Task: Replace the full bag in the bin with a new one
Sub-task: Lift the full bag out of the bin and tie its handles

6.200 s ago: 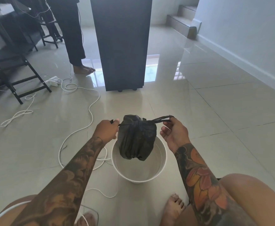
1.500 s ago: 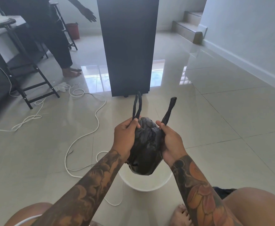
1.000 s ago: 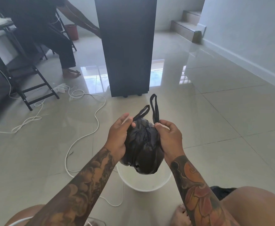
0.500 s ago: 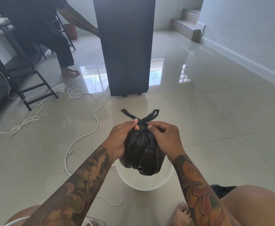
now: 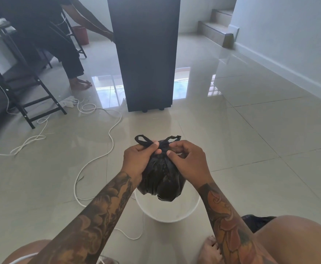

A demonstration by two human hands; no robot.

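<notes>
Black full bag (image 5: 160,176) hangs straight below the knot, over the white bin (image 5: 168,212); left hand (image 5: 136,161) pinches one handle loop (image 5: 142,140), right hand (image 5: 189,161) pinches the knot.

- I can read no text, label, brand or number anywhere here
- The black bag (image 5: 160,176) I hold carries no print I can make out

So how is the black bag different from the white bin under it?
The black bag is dark, crinkly and soft; the white bin is pale, smooth and stiff. The bag is held up in the air by the left hand and right hand; the bin stands on the floor. The bag's top is gathered shut; the bin's top is open. Both look roundish.
</notes>
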